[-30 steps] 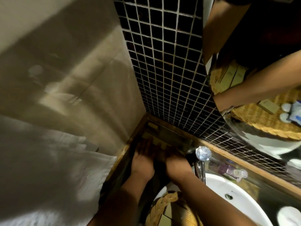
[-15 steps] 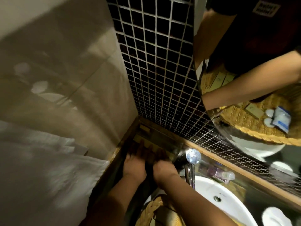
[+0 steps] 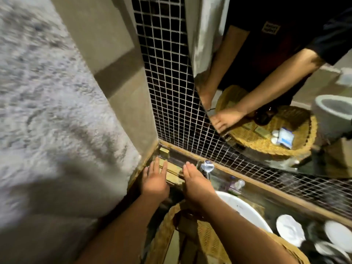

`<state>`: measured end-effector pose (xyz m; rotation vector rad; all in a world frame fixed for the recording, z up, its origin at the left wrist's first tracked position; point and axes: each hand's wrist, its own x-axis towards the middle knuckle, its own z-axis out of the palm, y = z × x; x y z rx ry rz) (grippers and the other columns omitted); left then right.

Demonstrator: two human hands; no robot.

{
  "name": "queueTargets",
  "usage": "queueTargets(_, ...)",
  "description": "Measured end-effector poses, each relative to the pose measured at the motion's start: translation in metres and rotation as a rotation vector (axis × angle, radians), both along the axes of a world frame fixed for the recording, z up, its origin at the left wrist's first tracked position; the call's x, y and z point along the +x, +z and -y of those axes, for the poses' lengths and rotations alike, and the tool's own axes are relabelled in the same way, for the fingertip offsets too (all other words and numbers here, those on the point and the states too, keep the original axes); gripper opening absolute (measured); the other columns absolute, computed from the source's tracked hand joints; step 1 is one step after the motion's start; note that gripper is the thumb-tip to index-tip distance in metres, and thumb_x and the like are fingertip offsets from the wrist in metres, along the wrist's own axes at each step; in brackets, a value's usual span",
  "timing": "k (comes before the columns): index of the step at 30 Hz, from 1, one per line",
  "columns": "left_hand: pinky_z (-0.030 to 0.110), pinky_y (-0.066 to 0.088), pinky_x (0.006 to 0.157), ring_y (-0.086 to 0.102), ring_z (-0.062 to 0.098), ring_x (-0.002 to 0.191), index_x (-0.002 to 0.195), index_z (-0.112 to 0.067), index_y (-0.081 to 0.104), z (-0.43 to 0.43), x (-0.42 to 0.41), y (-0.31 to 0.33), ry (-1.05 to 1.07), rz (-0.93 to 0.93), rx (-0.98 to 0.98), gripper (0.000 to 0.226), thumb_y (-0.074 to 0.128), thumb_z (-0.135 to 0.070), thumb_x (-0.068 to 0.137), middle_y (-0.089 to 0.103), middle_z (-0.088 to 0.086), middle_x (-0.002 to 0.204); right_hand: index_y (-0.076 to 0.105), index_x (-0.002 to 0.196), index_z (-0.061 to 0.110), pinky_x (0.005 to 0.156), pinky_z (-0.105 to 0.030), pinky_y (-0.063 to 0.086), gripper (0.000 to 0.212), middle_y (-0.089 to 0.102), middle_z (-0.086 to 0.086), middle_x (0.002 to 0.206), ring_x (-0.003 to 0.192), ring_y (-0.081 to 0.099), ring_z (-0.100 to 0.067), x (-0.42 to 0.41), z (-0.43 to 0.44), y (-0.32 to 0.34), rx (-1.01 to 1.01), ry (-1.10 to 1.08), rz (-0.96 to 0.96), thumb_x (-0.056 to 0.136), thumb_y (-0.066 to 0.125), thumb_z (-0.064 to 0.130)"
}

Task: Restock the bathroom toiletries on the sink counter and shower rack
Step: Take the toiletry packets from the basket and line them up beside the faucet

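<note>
Tan boxes (image 3: 172, 173) flat, long axis along tiled wall (image 3: 167, 92); left hand (image 3: 155, 184), right hand (image 3: 196, 185) flank them, fingers straight (grip empty).

Basin (image 3: 245, 212): white.
Tile wall (image 3: 167, 92): small black-brown squares in a pale grout grid, behind the basin.
Basket (image 3: 163, 235): golden-yellow weave, in front of the basin.
Boxes (image 3: 172, 170): tan, left of the basin.
Towel (image 3: 47, 111): off-white, far left of the basin.
Saucers (image 3: 290, 229): white, right of the basin.
Mirrored sachet (image 3: 285, 138): white and blue.
</note>
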<state>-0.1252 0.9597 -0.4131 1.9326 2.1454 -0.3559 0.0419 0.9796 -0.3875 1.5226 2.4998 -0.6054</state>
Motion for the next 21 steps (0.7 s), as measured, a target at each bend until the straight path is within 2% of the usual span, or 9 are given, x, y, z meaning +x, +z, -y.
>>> queueTargets(2,0.046,0.009,0.122,0.003,0.027,0.152,0.159,-0.026,0.005,0.008,0.012,0.016,-0.024,0.011,0.046,0.080,0.048,-0.040,0.093,-0.005,0.011,0.166,0.003,0.157,0.008,0.123,-0.039,0.007,0.068,0.002,-0.011,0.166,0.152,0.004,-0.026,0.016,0.016,0.016,0.046,-0.020,0.032,0.102,0.037,0.027)
queueTargets(5,0.044,0.022,0.118,0.021,0.024,0.148,0.153,-0.030,0.028,0.028,0.035,0.040,-0.196,0.061,0.148,0.065,0.046,-0.038,0.091,0.023,0.003,0.163,0.006,0.158,0.012,0.122,-0.043,0.013,0.067,0.011,-0.008,0.165,0.151,0.010,-0.028,0.048,0.050,0.043,0.133,-0.094,0.093,0.102,0.030,0.040)
queueTargets(10,0.042,0.030,0.113,0.033,0.022,0.143,0.148,-0.032,0.039,0.034,0.062,0.061,-0.327,0.115,0.239,0.058,0.046,-0.041,0.091,0.039,0.000,0.155,0.005,0.158,0.015,0.122,-0.046,0.008,0.075,0.009,-0.005,0.166,0.152,0.007,-0.025,0.082,0.068,0.055,0.175,-0.137,0.110,0.099,0.030,0.053)
queueTargets(16,0.040,0.031,0.112,0.035,0.021,0.141,0.148,-0.033,0.040,0.059,0.120,0.058,-0.592,0.166,0.223,0.059,0.047,-0.046,0.091,0.039,0.000,0.155,-0.001,0.158,0.019,0.122,-0.047,0.004,0.084,-0.001,-0.002,0.166,0.152,0.001,-0.023,0.158,0.129,0.044,0.097,-0.278,0.208,0.095,0.032,0.064)
queueTargets(21,0.042,0.030,0.113,0.033,0.021,0.142,0.148,-0.034,0.038,0.078,0.154,0.051,-0.753,0.166,0.170,0.057,0.044,-0.049,0.093,0.037,0.000,0.156,-0.002,0.158,0.022,0.122,-0.044,0.002,0.086,-0.001,-0.002,0.166,0.152,0.000,-0.022,0.186,0.165,0.040,0.053,-0.345,0.199,0.095,0.040,0.061)
